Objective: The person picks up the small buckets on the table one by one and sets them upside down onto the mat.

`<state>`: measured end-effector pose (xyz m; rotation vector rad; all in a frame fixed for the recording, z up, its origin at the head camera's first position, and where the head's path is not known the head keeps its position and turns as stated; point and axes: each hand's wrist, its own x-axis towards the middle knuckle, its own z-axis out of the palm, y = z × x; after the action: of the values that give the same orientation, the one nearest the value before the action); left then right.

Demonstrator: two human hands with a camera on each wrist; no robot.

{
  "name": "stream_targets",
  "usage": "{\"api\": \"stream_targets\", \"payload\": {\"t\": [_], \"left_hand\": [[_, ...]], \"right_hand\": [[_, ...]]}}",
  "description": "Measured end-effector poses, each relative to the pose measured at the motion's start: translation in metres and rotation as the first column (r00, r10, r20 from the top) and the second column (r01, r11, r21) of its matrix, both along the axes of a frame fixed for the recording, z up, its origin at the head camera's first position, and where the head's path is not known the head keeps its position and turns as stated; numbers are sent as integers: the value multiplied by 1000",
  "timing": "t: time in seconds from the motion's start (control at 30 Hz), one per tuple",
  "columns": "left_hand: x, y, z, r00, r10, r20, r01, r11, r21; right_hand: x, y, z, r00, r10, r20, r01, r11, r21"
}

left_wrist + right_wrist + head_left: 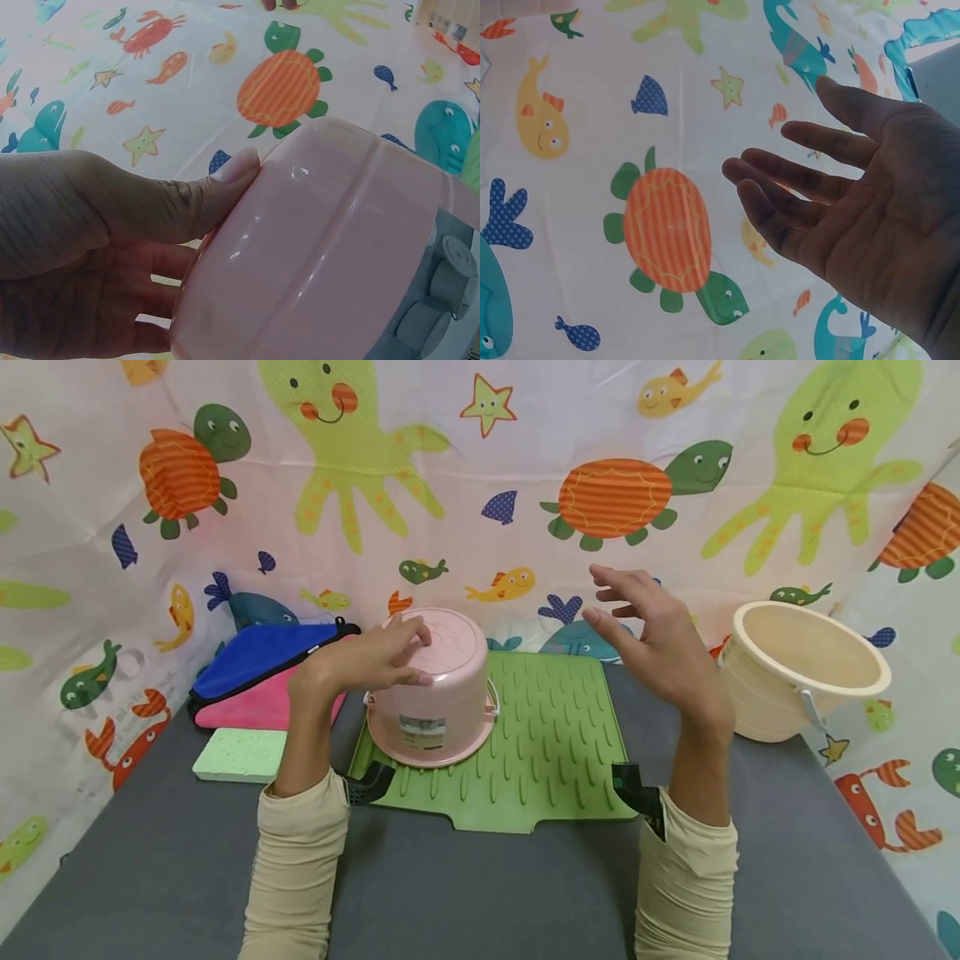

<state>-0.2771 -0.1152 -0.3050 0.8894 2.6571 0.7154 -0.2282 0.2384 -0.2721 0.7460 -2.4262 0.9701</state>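
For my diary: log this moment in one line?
left hand: holds upturned pink bucket | right hand: raised, empty | bucket: on green mat

Pink bucket (450, 697): smooth plastic is shining against the left hand (366, 657)
Green mat (558, 735): matt ridges are showing right of that hand

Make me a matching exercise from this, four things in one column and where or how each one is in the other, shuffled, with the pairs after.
1. Pink bucket
2. Sponge
3. Right hand
4. Cream bucket

A. Raised, holding nothing
B. Mouth up, right of the mat
C. Mouth down on the mat
D. Pale green, left of the mat

Pairs: 1-C, 2-D, 3-A, 4-B
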Motion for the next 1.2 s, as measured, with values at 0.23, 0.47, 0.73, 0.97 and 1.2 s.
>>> {"api": "stream_targets", "payload": {"t": [0.23, 0.47, 0.73, 0.97, 1.2], "left_hand": [[0, -1, 1, 999, 7, 34, -7, 1000, 12], [-1, -4, 1, 999, -3, 43, 3, 1000, 17], [-1, -2, 0, 1000, 4, 26, -3, 1000, -4], [0, 1, 2, 999, 23, 23, -22, 999, -27], [1, -1, 0, 1000, 18, 19, -18, 1000, -25]], "right_hand": [[8, 16, 4, 996, -58, -60, 56, 997, -44], [14, 27, 10, 990, -108, -89, 99, 991, -92], [17, 36, 8, 986, -146, -79, 136, 983, -122], [19, 45, 7, 980, -185, -76, 174, 976, -133], [23, 53, 6, 972, -214, -100, 198, 968, -155]]}}
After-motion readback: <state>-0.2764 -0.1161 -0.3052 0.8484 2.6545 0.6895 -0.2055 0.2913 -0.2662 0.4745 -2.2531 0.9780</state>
